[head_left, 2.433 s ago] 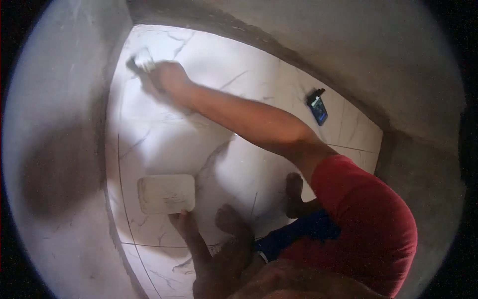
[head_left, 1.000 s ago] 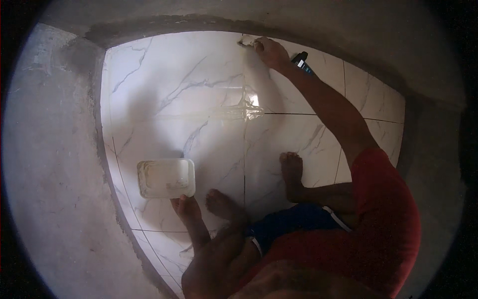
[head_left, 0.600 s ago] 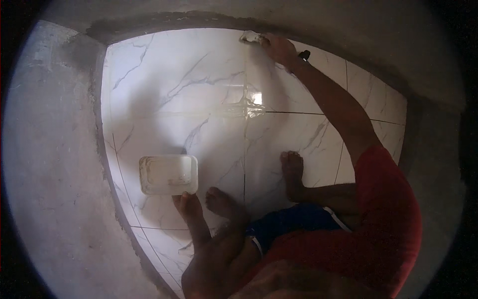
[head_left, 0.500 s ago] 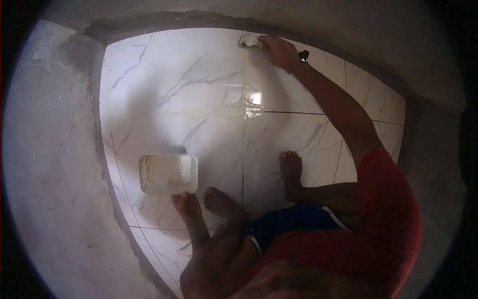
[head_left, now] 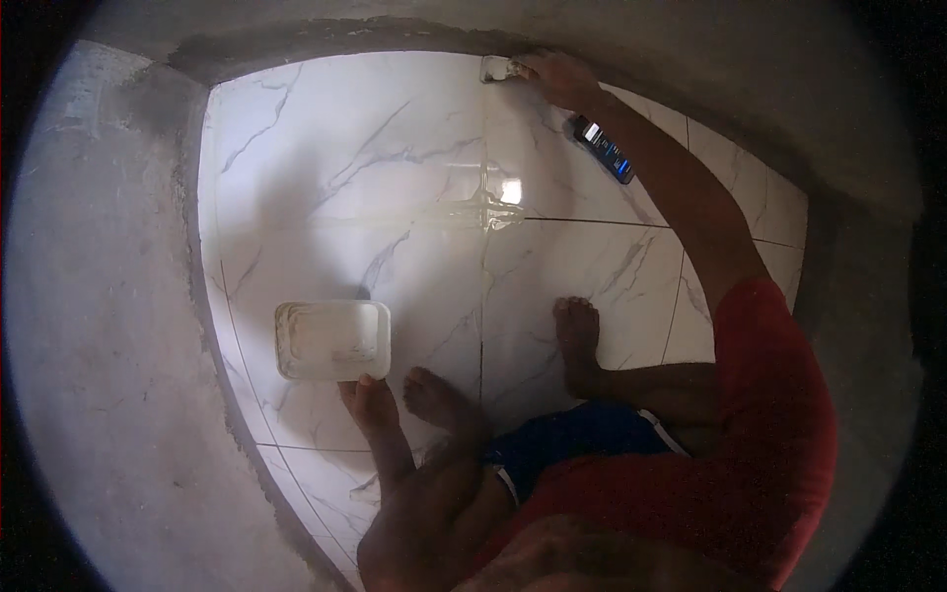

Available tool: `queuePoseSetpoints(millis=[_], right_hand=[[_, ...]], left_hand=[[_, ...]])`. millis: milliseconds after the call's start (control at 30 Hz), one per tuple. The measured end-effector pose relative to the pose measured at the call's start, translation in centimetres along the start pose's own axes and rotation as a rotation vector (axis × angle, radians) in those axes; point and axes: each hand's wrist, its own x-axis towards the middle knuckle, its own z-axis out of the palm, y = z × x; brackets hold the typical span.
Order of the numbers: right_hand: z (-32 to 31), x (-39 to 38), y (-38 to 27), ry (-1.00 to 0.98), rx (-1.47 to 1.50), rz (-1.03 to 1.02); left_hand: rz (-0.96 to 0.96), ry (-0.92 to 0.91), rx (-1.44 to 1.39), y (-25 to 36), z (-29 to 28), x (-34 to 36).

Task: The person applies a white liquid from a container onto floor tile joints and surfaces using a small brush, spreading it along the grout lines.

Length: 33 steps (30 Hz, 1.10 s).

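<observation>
Near the far edge of the marble-patterned tile floor [head_left: 385, 148], my right hand [head_left: 560, 81] is closed on a small flat spreader [head_left: 498, 70] smeared with pale paste, which touches the floor beside the wall. My left hand [head_left: 367, 405] holds a white rectangular plastic tub [head_left: 332, 337] by its near edge, low at the left; pale residue lines its inside. A wet, glossy smear [head_left: 498, 215] crosses the tile joints at the centre. A dark phone [head_left: 605, 153] with a lit screen lies under my right forearm, partly beside it.
Rough grey cement walls border the tiles on the left [head_left: 99, 296], along the far edge [head_left: 375, 25] and on the right [head_left: 863, 296]. My bare feet [head_left: 577, 326] rest on the tiles at the lower middle, below my blue shorts and red sleeve.
My right hand has travelled from the far left to the top centre, most recently slightly up and right, uncovering the phone. The tub in my left hand has risen slightly in the picture.
</observation>
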Motion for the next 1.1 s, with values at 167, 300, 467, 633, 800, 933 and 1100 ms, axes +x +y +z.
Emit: queuePoseSetpoints(millis=[167,300,467,633,800,933,1100], right_hand=[[1.5,-0.5,-0.2,0.199,-0.190,-0.136],[-0.4,-0.9,-1.7,0.049,-0.008,-0.065],[-1.6,-4.1,-2.8,-0.073,0.110,-0.009],[1.4,-9.1,-2.0,0.002,0.171,-0.093],[2.0,-9.8,-3.5,0.010,0.200,-0.057],[3.6,-7.2,-2.2,0.283,0.185,-0.172],[2.1,-5.1,-3.5,0.257,0.203,-0.158]], left_hand=[[0.005,-0.007,0.054,-0.1,1.7,0.4],[-0.007,-0.006,0.117,0.0,0.6,0.2],[0.004,-0.036,-0.002,-0.3,0.4,0.2],[-0.011,0.013,0.104,0.1,2.4,0.1],[-0.005,-0.007,0.115,0.3,2.3,0.1],[-0.010,-0.039,0.126,-0.5,3.2,0.4],[0.004,-0.030,0.060,-0.1,2.9,0.0]])
